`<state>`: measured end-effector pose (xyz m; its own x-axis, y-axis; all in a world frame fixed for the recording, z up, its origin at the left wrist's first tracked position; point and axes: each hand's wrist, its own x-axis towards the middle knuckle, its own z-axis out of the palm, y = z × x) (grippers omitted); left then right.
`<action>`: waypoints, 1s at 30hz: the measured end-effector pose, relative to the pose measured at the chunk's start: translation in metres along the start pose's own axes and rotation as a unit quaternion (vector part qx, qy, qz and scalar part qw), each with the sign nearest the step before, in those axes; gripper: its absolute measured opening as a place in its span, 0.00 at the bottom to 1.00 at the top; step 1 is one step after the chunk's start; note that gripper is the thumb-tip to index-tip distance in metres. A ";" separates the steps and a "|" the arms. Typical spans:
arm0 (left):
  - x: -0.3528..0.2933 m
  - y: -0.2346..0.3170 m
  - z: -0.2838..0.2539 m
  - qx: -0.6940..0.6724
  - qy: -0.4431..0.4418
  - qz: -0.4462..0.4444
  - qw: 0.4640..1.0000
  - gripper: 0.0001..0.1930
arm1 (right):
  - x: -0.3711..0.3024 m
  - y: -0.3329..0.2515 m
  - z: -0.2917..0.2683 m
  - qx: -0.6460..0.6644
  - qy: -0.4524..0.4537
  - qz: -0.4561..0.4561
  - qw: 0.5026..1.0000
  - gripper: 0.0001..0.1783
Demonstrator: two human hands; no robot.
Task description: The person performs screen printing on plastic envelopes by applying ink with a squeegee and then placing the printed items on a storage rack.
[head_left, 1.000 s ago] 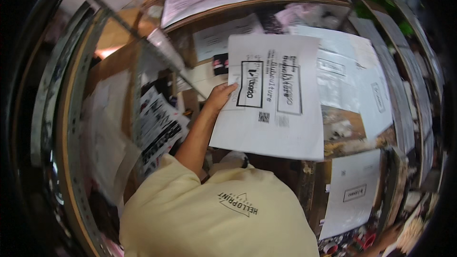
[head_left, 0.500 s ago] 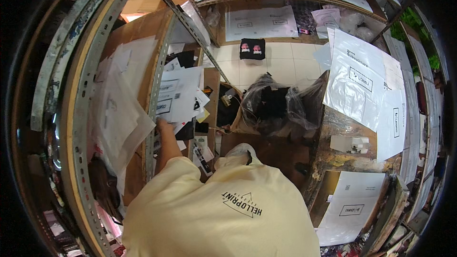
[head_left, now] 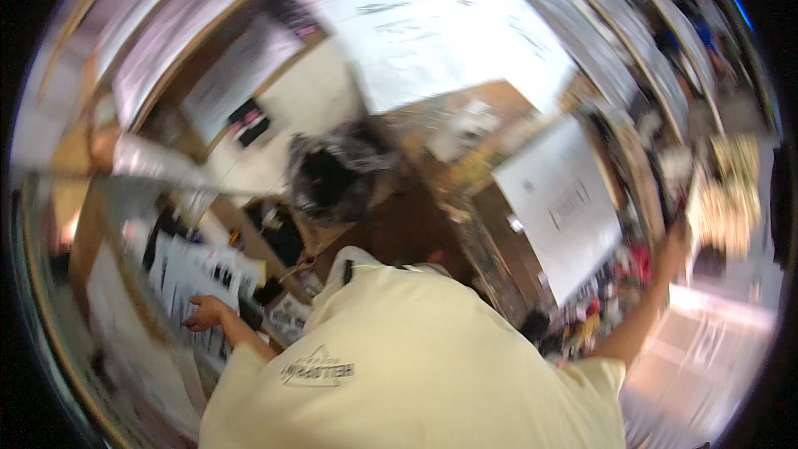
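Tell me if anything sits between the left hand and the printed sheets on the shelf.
Nothing visible does. The left hand already rests on the stack of printed sheets, fingers spread. The picture is blurred, so thin items could be missed.

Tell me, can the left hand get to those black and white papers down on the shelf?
Probably yes. The left hand already seems to rest on the black and white papers, with nothing between them, though the picture is blurry.

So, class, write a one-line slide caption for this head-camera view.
Blurred view down a pale yellow shirt: left hand on printed sheets, right hand raised toward cluttered shelves.
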<state>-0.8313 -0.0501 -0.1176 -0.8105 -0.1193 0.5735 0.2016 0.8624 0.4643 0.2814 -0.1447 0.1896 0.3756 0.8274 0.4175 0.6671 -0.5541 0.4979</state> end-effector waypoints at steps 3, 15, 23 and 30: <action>-0.124 0.202 -0.112 -0.338 -0.204 0.318 0.862 0.30 | 0.012 -0.057 -0.071 0.205 0.065 0.130 0.968 0.15; -0.471 0.454 -0.607 -0.667 -0.278 0.688 -0.074 0.36 | -0.014 -0.083 -0.100 0.149 0.066 0.174 0.971 0.20; -0.544 0.459 -0.621 -0.458 -0.277 0.825 -0.184 0.45 | -0.048 -0.108 -0.099 0.222 0.058 0.184 0.956 0.20; -0.552 0.443 -0.610 -0.417 -0.201 0.851 -0.247 0.40 | -0.082 -0.129 -0.093 0.249 0.037 0.184 0.950 0.20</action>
<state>0.0411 0.0973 0.1834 0.8237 -0.5533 0.1242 -0.5628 -0.8244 0.0600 0.1046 -0.1492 0.1618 0.6086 0.5676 0.5545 0.7277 -0.6778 -0.1049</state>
